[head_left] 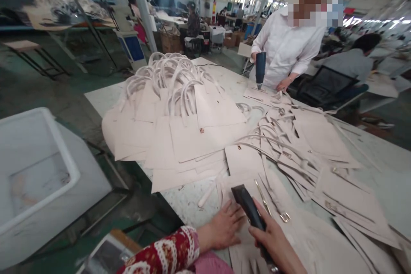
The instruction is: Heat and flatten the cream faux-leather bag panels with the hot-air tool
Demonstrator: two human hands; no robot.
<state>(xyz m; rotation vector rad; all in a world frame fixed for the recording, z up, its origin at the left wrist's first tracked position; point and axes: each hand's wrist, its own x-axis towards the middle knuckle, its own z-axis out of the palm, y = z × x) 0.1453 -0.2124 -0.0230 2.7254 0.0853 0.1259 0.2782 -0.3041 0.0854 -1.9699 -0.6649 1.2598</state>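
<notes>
My right hand (276, 235) is wrapped round a dark handheld power tool (248, 205), shaped like a hair clipper, its broad black head pointing up and left. Beside it my left hand (224, 224) lies flat with its fingers spread, pressing on a pale beige bag panel (289, 209). A metal buckle (284, 216) on a thin strap lies just beyond the tool. Another panel (239, 160) with a small metal emblem and looped handles rests farther on. What the tool's head touches, if anything, I cannot make out.
A heap of beige panels with looped handles (175, 72) covers the table's left side. More strapped panels (321, 137) lie to the right. Across the table a person in white (285, 47) holds a dark blue tool (260, 70) pointing down. A white bin (69, 160) stands left.
</notes>
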